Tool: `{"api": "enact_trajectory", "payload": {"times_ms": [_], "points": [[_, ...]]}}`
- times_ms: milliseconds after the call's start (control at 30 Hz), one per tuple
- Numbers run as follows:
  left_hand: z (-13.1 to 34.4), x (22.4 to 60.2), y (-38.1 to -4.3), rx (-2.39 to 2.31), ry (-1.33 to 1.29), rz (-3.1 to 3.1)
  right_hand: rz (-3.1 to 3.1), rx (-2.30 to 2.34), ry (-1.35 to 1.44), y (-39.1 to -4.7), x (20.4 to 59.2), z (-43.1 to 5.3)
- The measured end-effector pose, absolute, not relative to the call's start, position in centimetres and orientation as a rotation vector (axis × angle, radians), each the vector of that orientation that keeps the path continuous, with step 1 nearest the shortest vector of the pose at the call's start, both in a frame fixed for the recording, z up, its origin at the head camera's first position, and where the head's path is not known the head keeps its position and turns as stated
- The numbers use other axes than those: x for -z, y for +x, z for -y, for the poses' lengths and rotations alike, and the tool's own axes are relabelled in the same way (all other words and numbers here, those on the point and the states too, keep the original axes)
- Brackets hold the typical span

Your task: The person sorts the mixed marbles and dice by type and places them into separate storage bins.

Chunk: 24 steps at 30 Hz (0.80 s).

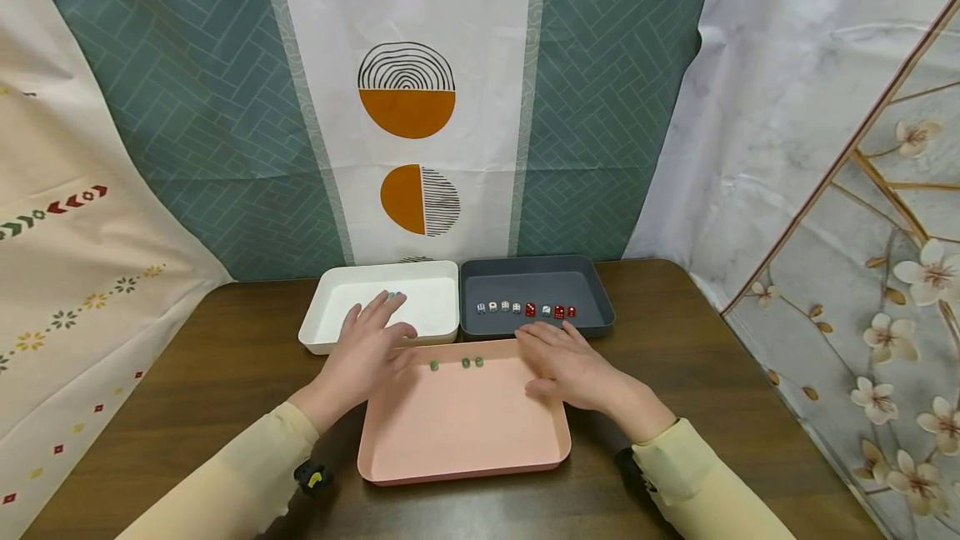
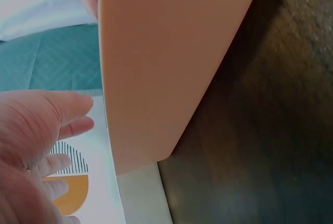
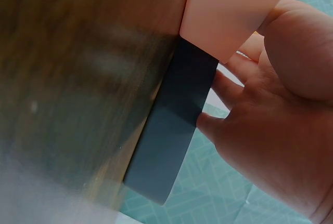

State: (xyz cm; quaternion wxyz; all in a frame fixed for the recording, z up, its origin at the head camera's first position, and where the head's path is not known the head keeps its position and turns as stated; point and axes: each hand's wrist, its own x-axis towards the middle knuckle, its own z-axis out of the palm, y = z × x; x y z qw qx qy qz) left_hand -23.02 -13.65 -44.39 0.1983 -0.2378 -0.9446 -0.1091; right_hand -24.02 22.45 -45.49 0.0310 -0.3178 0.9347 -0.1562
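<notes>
My left hand [image 1: 365,351] hovers at the front right of a white tray [image 1: 429,300], fingers spread. Small bluish-green dice [image 1: 392,296] show by its fingertips, partly hidden by them. The left wrist view shows nothing within this hand [image 2: 31,146]. My right hand [image 1: 573,367] is over the right back corner of a pink tray [image 1: 465,432], fingers stretched toward a dark grey tray [image 1: 536,273]; no object shows in it. Three green dice [image 1: 466,362] lie along the pink tray's back side. In the grey tray, several clear dice [image 1: 505,306] and red dice [image 1: 530,309] form a row.
The white and grey trays stand side by side behind the pink one, on a brown wooden table [image 1: 660,323]. Patterned cloths [image 1: 600,107] hang behind the table and along both sides. The trays' raised walls [image 3: 171,115] stand close to the hands.
</notes>
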Motion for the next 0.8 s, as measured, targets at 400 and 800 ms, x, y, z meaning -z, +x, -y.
{"api": "enact_trajectory", "payload": {"times_ms": [400,800], "points": [[12.9,45.1,-22.6,0.3,-0.756,2.602,-2.869,0.513,-0.983,-24.0,45.4,-22.5],[12.0,45.5,-22.7,0.272,-0.782,2.653,-2.863,0.52,-0.994,-23.9,45.3,-22.4]]}}
